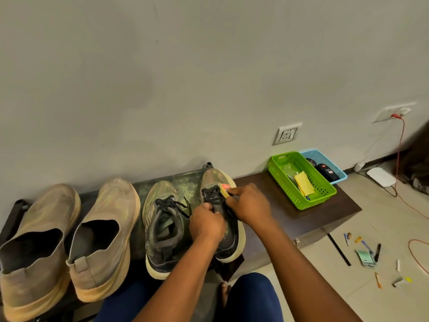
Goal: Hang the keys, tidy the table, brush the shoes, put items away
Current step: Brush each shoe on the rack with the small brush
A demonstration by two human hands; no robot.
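We see the left hand (207,223) gripping the tongue and collar of the right laced shoe (221,214), which stands on the low rack (185,180) beside its mate (162,226). The right hand (249,205) pinches a small brush (224,189) against the laces. A green basket (301,180) sits on the dark table (290,212), well apart from two tan slip-ons (69,235).

The brush (224,189) is mostly covered by the right hand (249,205), and its bristles cannot be seen. The leftmost tan shoe (34,249) is cut off by the picture's edge. The small items on the floor (369,256) are too small to be identified.
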